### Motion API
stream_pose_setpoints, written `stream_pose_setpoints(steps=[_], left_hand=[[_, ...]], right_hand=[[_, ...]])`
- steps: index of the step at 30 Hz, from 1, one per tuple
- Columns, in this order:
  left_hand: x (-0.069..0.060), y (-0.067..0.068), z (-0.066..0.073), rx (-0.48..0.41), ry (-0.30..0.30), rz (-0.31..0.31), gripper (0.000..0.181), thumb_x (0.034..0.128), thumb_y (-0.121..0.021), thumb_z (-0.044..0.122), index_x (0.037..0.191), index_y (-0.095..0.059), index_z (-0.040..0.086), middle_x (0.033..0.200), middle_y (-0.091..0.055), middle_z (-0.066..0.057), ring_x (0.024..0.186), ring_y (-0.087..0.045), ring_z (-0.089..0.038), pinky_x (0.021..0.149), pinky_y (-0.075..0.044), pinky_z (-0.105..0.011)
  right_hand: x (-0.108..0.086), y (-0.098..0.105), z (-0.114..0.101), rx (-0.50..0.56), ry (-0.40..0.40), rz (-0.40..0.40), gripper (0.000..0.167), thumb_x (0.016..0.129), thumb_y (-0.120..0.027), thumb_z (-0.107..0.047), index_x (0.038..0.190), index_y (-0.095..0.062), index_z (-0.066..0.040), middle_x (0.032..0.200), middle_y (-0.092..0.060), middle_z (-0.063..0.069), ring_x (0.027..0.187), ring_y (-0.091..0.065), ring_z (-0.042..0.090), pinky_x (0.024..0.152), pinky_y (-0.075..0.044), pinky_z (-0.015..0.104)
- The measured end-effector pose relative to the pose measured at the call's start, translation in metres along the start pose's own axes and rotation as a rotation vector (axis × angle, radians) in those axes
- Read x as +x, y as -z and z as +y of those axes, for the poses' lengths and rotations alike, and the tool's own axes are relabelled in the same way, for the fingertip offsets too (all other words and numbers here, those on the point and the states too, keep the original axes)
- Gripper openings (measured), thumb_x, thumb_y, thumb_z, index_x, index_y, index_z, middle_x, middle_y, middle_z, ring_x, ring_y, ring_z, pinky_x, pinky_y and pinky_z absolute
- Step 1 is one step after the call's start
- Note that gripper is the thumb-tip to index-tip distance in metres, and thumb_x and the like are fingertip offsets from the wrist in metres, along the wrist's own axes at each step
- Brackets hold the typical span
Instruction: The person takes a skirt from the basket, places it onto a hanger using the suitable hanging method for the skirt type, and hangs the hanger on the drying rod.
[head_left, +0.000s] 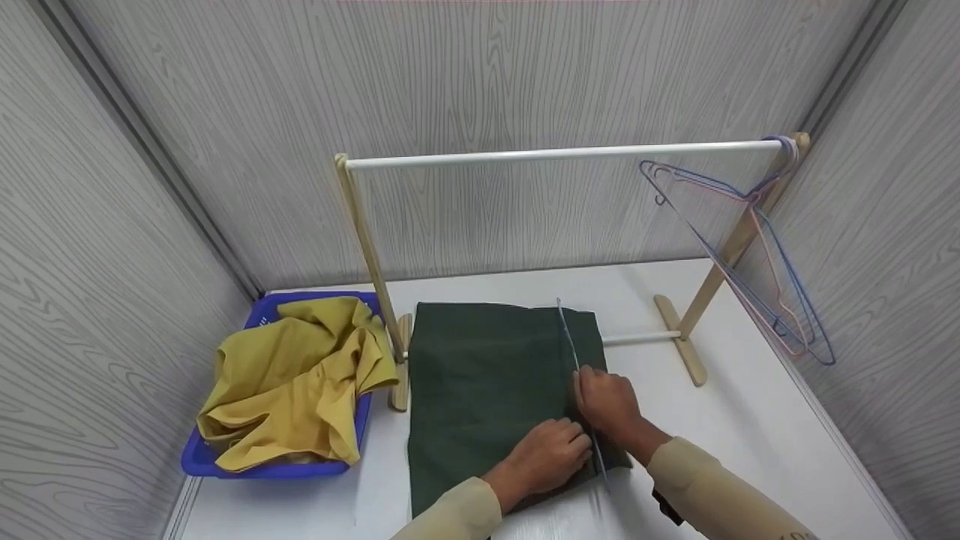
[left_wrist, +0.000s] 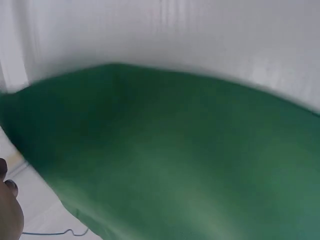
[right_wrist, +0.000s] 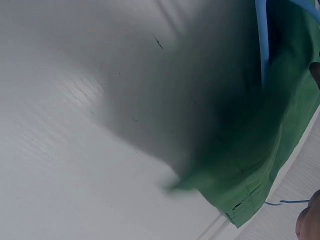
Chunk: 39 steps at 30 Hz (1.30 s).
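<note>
A dark green folded garment [head_left: 480, 382] lies on the table below the rack. Across its right side runs a thin blue hanger [head_left: 568, 334], seen nearly edge-on. My right hand [head_left: 609, 401] grips the hanger about midway along. Lower down and to the left, my left hand [head_left: 546, 456] pinches the garment beside the hanger with curled fingers; its fingertips are hidden. Green cloth [left_wrist: 170, 150] fills much of the left wrist view, blurred. In the right wrist view, part of the blue hanger [right_wrist: 262, 40] shows against the garment [right_wrist: 250, 165], whose lower edge stands off the table.
A white-barred wooden rack [head_left: 555, 155] stands behind the garment. Several blue and pink hangers [head_left: 750, 199] hang at its right end. On the left, a blue basket [head_left: 277, 471] holds mustard-yellow cloth [head_left: 300, 375]. Grey wood-grain panels [head_left: 480, 75] enclose the white table [head_left: 720, 450].
</note>
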<state>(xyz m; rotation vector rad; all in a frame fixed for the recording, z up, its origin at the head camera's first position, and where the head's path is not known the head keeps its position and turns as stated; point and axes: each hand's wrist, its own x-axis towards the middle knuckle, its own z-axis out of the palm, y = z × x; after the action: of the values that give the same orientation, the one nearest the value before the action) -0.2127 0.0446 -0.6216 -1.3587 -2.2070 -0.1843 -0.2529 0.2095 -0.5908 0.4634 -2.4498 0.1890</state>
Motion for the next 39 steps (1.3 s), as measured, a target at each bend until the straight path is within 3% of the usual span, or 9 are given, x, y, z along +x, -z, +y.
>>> stream_pose_setpoints(steps=[9,14,18,24,33,39], left_hand=[[0.0,0.008,-0.027,0.001,0.16,0.24,0.009,0.0851,-0.061,0.017,0.077,-0.061,0.014,0.069,-0.051,0.002,0.06,-0.045,-0.013,0.054,-0.035,-0.029],[0.004,0.013,-0.04,0.031,0.297,0.3,0.01,0.0837,-0.062,0.016,0.075,-0.059,0.013,0.067,-0.05,0.001,0.058,-0.043,-0.014,0.053,-0.033,-0.028],[0.012,0.018,-0.048,0.043,0.448,0.282,0.014,0.0857,-0.063,0.017,0.073,-0.058,0.014,0.065,-0.049,0.001,0.057,-0.043,-0.013,0.053,-0.032,-0.027],[0.029,0.027,-0.059,-0.009,0.642,0.164,0.023,0.0954,-0.06,0.029,0.078,-0.06,0.013,0.069,-0.054,-0.001,0.064,-0.052,-0.016,0.058,-0.039,-0.03],[0.046,0.031,-0.065,-0.125,0.781,0.026,0.035,0.1002,-0.054,0.04,0.083,-0.065,0.012,0.079,-0.061,-0.003,0.076,-0.057,-0.02,0.069,-0.046,-0.035],[0.05,0.029,-0.068,-0.225,0.868,0.038,0.038,0.0984,-0.059,0.039,0.076,-0.066,0.009,0.077,-0.063,-0.005,0.076,-0.059,-0.022,0.072,-0.048,-0.039]], right_hand=[[-0.004,-0.005,-0.005,0.029,-0.007,0.01,0.032,0.092,-0.064,-0.013,0.064,-0.049,-0.008,0.047,-0.039,0.003,0.037,-0.037,0.014,0.037,-0.026,0.031],[-0.007,-0.007,-0.01,0.042,0.003,0.024,0.03,0.092,-0.064,-0.013,0.066,-0.05,-0.008,0.048,-0.04,0.003,0.038,-0.037,0.014,0.037,-0.026,0.03],[-0.01,-0.01,-0.013,0.025,0.041,0.057,0.028,0.09,-0.067,-0.013,0.068,-0.051,-0.008,0.05,-0.042,0.003,0.038,-0.037,0.014,0.037,-0.028,0.031],[-0.012,-0.011,-0.019,0.044,0.062,0.095,0.027,0.086,-0.07,-0.013,0.068,-0.051,-0.008,0.05,-0.04,0.001,0.039,-0.033,0.01,0.038,-0.025,0.028],[-0.012,-0.012,-0.028,0.065,0.064,0.1,0.026,0.087,-0.069,-0.012,0.069,-0.051,-0.009,0.051,-0.041,0.0,0.042,-0.03,0.005,0.038,-0.026,0.027],[-0.015,-0.011,-0.033,0.088,0.079,0.071,0.026,0.09,-0.068,-0.015,0.071,-0.051,-0.01,0.053,-0.042,-0.002,0.043,-0.03,0.005,0.039,-0.025,0.025]])
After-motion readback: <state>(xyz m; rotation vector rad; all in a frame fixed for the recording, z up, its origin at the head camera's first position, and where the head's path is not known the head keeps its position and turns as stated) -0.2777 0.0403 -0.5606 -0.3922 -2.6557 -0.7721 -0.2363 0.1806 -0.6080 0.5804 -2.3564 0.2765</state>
